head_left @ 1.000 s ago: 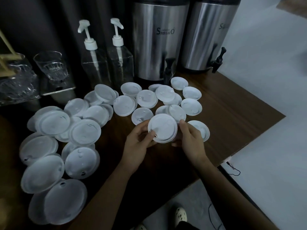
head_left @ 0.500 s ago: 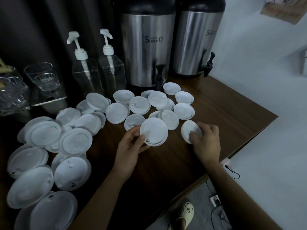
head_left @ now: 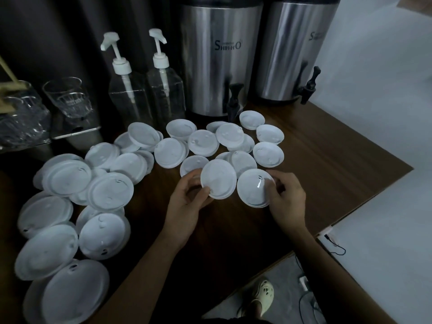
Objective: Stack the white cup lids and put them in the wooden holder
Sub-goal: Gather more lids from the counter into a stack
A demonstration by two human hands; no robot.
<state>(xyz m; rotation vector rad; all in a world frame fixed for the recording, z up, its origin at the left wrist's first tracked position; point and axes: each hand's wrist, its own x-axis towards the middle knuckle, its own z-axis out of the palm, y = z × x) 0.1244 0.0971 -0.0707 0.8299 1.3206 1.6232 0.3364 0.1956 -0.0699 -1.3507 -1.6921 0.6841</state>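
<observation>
Now left hand (head_left: 187, 202) fingers grip a small lid stack (head_left: 218, 178); right hand (head_left: 286, 199) fingers pinch a single lid (head_left: 253, 189).

the left steel dispenser (head_left: 221, 54) carries a dark brand word that reads roughly "shihho". the right steel dispenser (head_left: 297, 47) shows the same mark, cut off after a large "s".

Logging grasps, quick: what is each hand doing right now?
Left hand: closed on a small stack of lids.
Right hand: closed on a single lid.
</observation>
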